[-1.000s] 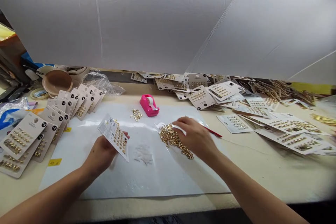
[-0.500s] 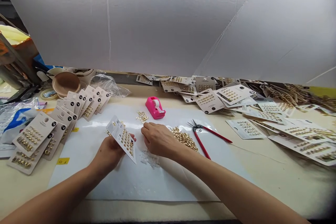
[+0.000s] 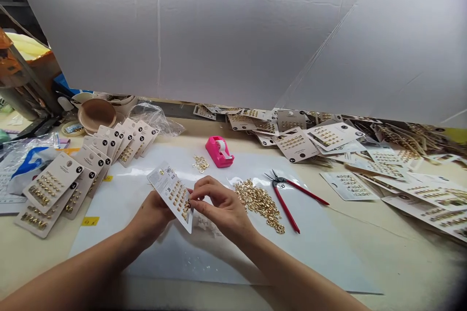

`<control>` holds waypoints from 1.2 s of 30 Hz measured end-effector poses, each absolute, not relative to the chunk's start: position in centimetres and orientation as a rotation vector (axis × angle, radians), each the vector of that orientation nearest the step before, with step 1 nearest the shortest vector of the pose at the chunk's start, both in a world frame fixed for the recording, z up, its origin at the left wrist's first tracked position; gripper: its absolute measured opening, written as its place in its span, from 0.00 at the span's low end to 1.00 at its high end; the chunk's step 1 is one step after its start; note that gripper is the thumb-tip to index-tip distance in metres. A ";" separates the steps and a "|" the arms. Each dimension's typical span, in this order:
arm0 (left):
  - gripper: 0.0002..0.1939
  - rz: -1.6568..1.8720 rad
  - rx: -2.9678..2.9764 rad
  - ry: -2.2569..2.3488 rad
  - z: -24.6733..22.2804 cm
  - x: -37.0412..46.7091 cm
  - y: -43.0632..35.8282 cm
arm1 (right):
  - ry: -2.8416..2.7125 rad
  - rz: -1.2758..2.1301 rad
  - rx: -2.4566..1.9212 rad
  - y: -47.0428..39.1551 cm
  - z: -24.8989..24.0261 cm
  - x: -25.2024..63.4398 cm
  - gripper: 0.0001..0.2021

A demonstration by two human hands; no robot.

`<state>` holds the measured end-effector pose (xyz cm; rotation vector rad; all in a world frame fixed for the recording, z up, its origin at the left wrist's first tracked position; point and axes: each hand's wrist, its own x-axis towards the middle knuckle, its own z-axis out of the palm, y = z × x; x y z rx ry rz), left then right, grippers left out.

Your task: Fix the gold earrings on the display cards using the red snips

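My left hand (image 3: 151, 218) holds a white earring card (image 3: 163, 182), tilted, from behind; its fingers are partly hidden by the card. Rows of small gold earrings cover the side of the card that shows. At the card's right edge, my right hand (image 3: 222, 204) pinches with thumb and forefinger, touching the lower rows; whatever lies in that pinch is too small to make out. Below it, small clear pieces (image 3: 207, 226) lie scattered on the white sheet (image 3: 175, 265). A heap of gold pieces (image 3: 259, 201) is just right of my right hand, and a few gold hoops (image 3: 200, 163) sit beyond it.
Red-handled pliers (image 3: 279, 185) lie spread open to the right. A pink tape dispenser (image 3: 219, 151) stands at the back of the sheet. Filled earring cards (image 3: 53, 180) fan out at left, with many more (image 3: 335, 137) piled at right. A white panel (image 3: 219, 34) rises behind.
My right hand has moved from the sheet by the gold hoops down and left to the card's edge. My left hand still holds the card. The whole view has shifted slightly.
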<state>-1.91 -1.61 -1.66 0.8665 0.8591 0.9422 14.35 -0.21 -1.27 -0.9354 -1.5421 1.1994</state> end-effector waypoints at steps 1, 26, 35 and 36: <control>0.15 0.945 0.864 0.856 -1.7 -1.9 -1.6 | -1.535 1.209 -0.930 -0.2 -1.4 14.3 0.02; 0.13 0.917 1.025 0.993 -1.7 -2.1 -1.6 | -1.657 1.101 -0.851 -0.3 -1.7 14.3 0.04; 0.14 0.871 1.267 1.137 -1.2 -2.4 -1.9 | -1.815 1.134 -0.894 0.1 -0.7 14.8 0.04; 0.14 0.874 1.284 1.142 -1.2 -2.4 -1.9 | -1.837 1.138 -0.896 0.2 -0.6 14.9 0.04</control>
